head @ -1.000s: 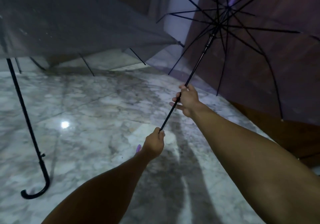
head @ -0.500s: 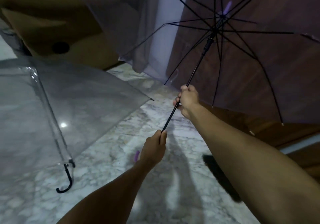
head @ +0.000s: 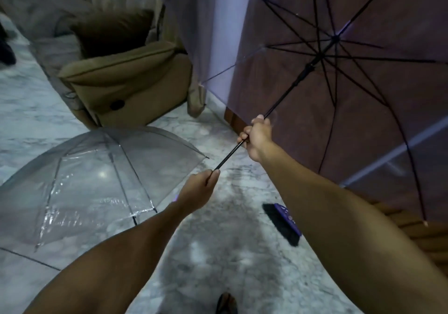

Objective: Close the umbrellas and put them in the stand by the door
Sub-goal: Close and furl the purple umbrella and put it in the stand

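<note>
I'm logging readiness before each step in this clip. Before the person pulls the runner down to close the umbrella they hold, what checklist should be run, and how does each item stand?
1. Left hand grips the handle end of the shaft: ok.
2. Right hand grips the black shaft higher up: ok.
3. Right hand on the runner: not ok, it sits well below it.
4. Purple-tinted umbrella canopy fully spread, ribs straight: ok.
5. Canopy clear of the tan armchair: cannot tell, the edge overlaps it in view.
6. Clear umbrella lies open on the marble floor, not yet closed: not ok.
</note>
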